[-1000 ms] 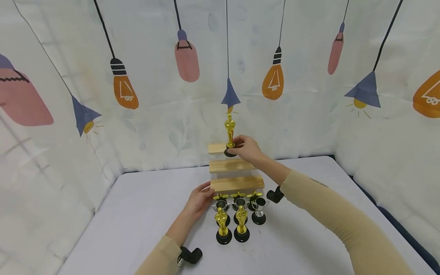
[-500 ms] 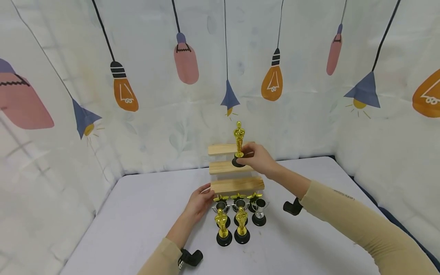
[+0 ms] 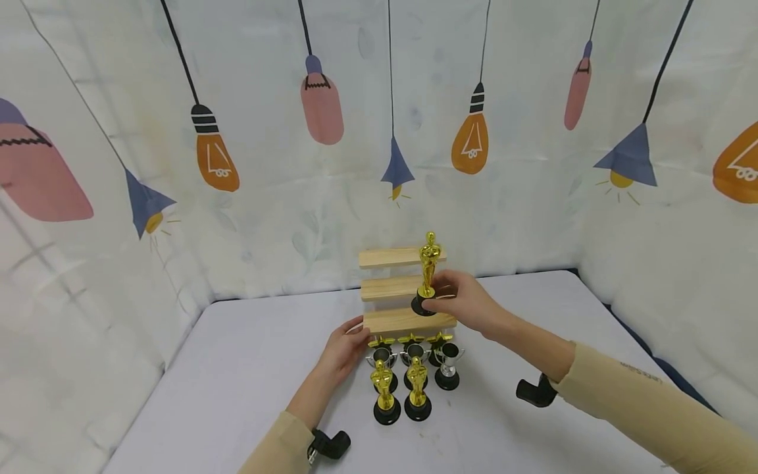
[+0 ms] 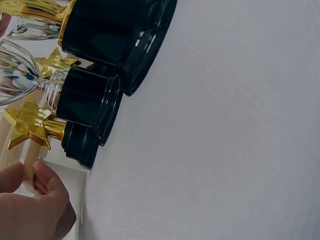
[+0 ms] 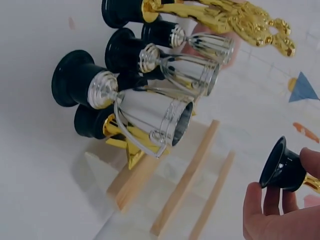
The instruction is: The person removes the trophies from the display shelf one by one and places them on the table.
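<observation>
My right hand (image 3: 470, 306) holds a gold figurine trophy (image 3: 429, 266) upright by its black base, in the air in front of a three-tier wooden shelf (image 3: 408, 320). In the right wrist view, fingers and thumb surround the black base (image 5: 285, 172). My left hand (image 3: 345, 349) pinches the left end of the lowest plank between thumb and fingers, as the left wrist view shows. Just before the shelf stand gold star trophies (image 3: 439, 340), then silver cup trophies (image 3: 448, 362). Two more gold figurine trophies (image 3: 383, 392) are nearest me.
A white-covered table (image 3: 254, 368) carries everything. Behind it hangs a pale cloth (image 3: 284, 230) printed with lamps and bulbs. The standing trophies are packed close together, right against the front of the shelf. Each wrist wears a small black camera (image 3: 331, 444).
My right hand has brought the gold figurine trophy down and to the right, from the top plank's height to just above the lowest plank. My left hand stays at the shelf.
</observation>
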`<state>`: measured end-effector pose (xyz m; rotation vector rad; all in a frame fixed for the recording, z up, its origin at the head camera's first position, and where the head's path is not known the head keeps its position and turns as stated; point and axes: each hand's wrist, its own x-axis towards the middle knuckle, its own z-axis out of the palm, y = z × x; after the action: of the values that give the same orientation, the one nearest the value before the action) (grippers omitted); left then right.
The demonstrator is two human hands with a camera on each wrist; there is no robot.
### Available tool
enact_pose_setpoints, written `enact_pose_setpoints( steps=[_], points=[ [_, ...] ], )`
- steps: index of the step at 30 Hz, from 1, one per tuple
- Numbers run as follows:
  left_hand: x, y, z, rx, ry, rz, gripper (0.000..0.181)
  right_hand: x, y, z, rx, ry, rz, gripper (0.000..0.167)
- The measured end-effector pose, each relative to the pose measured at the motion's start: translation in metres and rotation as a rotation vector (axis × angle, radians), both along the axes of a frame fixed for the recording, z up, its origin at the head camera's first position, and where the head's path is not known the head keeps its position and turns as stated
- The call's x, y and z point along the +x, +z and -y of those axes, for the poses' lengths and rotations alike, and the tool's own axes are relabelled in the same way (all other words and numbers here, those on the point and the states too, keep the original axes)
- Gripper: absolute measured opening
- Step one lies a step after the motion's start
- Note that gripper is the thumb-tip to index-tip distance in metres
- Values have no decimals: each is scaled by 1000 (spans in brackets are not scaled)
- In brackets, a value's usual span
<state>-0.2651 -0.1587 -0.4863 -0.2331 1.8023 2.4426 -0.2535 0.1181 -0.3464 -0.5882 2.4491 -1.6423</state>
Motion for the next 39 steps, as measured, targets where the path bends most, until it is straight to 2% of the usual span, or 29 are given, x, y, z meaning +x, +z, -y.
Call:
enact_pose_setpoints(
  steps=[12,32,39],
  points=[
    [1,0,0,-12,-6,3,54,18,-5,-13,-44,34,-22,39],
    [-1,1,1,-3,-10,0,53,44,-14,-33,-51,56,12,42],
    [-1,2,0,-4,-7,-5,54,53,-19,-38,-74,88,36,42]
  ],
)
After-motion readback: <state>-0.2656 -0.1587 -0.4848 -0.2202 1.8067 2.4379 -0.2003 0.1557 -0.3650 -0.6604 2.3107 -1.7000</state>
